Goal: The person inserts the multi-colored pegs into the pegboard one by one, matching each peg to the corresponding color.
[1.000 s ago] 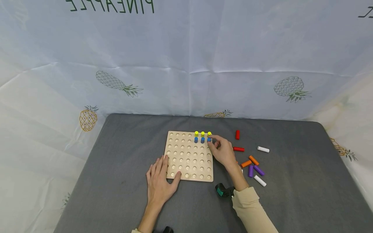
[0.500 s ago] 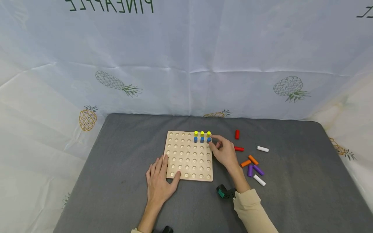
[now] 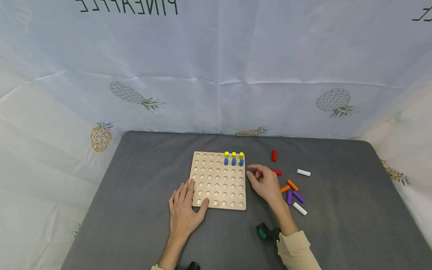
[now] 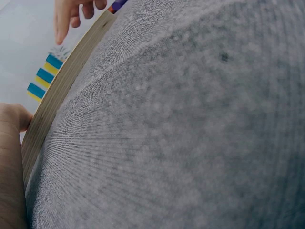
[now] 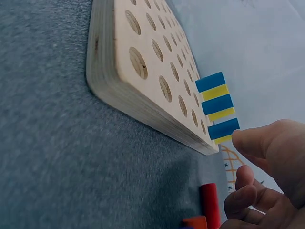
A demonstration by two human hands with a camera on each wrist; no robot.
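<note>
A square wooden pegboard (image 3: 221,204) with rows of round holes lies on the grey table. At its far right corner stand three yellow pegs (image 3: 234,155), with three blue pegs (image 3: 233,162) in the row in front. My left hand (image 3: 183,213) rests at the board's near left corner, fingers along the left edge and thumb over the front edge. Just off the board's right side hovers my right hand (image 3: 266,183), fingers loosely bent and nothing visible between them. It partly covers a red peg (image 3: 277,173). In the right wrist view the thumb appears near the blue pegs (image 5: 224,128).
Right of the board lie loose pegs: another red peg (image 3: 274,156), white pegs (image 3: 303,172), orange pegs (image 3: 292,185) and purple pegs (image 3: 298,197). A black wrist device (image 3: 268,232) sits at the right wrist. A pineapple-print curtain (image 3: 202,105) hangs behind the table.
My right hand has left the blue peg at the board's right edge and moved right and slightly nearer, towards the loose pegs. The left hand has stayed in place.
</note>
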